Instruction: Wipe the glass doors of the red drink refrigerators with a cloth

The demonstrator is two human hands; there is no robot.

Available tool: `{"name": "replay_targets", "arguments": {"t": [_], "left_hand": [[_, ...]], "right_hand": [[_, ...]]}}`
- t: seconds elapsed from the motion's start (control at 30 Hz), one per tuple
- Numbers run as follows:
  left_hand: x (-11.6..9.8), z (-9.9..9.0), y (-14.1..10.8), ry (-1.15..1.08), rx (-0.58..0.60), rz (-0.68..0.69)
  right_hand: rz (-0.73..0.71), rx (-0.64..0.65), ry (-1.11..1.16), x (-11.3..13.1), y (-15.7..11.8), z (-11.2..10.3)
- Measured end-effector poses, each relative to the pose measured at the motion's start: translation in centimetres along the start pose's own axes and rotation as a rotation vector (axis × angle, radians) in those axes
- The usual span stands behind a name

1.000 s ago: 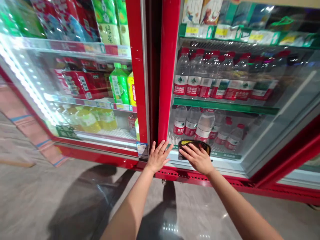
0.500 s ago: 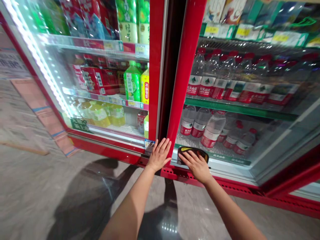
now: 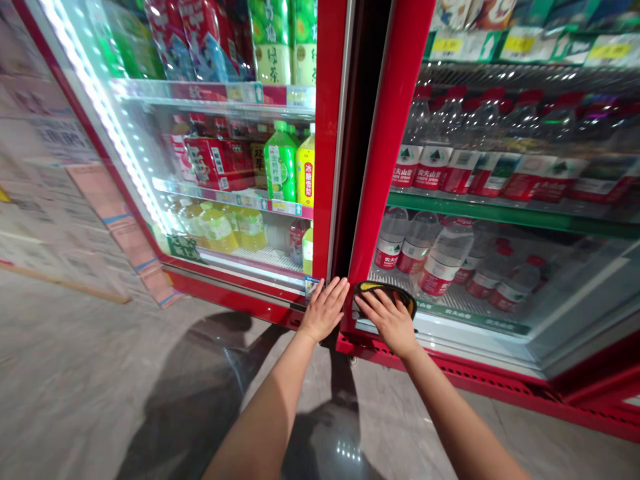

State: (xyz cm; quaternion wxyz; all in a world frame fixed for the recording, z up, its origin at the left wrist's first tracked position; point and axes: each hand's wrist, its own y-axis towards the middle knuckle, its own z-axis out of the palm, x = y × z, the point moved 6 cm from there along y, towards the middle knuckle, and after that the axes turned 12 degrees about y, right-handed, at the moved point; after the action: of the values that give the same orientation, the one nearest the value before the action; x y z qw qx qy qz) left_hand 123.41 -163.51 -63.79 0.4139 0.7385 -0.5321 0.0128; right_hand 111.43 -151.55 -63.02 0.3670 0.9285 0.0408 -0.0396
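Observation:
My left hand [image 3: 325, 310] lies flat with fingers stretched, at the bottom of the dark gap between two red-framed drink fridges, by the left fridge's red frame [image 3: 331, 167]. Nothing shows in it. To its right, my right hand [image 3: 393, 323] presses with fingers extended on a black pad with yellow edging [image 3: 411, 303]. The pad is against the lower left corner of the right fridge's glass door [image 3: 480, 337], beside its red frame [image 3: 387, 133]. Part of the pad is hidden under my fingers.
Behind the right glass stand clear water bottles [image 3: 447, 257] with red-and-white labels on two shelves. Green and yellow drink bottles [image 3: 281, 163] fill the left fridge. Stacked cartons [image 3: 120, 220] stand at far left. Below is the grey floor [image 3: 65, 360] with my shadow.
The view has shifted, so the fridges appear farther right. Against the bottles behind the glass, my right hand and the pad have slid left toward the door frame. My left hand remains near the gap.

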Motion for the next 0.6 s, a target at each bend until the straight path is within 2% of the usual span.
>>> {"name": "replay_targets", "arguments": {"t": [0.13,0.2,0.33,0.4,0.53,0.6], "left_hand": [[0.2,0.0,-0.5,-0.030,-0.049,0.015],[0.2,0.0,-0.7,-0.047,-0.048,0.023],[0.3,0.0,-1.0,-0.056,-0.012,0.019],[0.4,-0.1,-1.0,-0.053,-0.014,0.012],[0.3,-0.3,-0.9,-0.045,-0.057,0.005],[0.3,-0.3,-1.0,-0.035,-0.066,-0.011]], "right_hand": [[0.147,-0.100,0.002,-0.4,3.2,-1.5],[0.167,-0.111,0.011,0.0,3.2,-1.1],[0.003,0.011,0.056,1.4,0.7,1.0],[-0.048,0.056,0.071,1.6,0.5,0.9],[0.116,-0.026,0.058,0.6,3.3,-1.5],[0.170,-0.047,0.062,0.7,3.7,-1.5]]}}
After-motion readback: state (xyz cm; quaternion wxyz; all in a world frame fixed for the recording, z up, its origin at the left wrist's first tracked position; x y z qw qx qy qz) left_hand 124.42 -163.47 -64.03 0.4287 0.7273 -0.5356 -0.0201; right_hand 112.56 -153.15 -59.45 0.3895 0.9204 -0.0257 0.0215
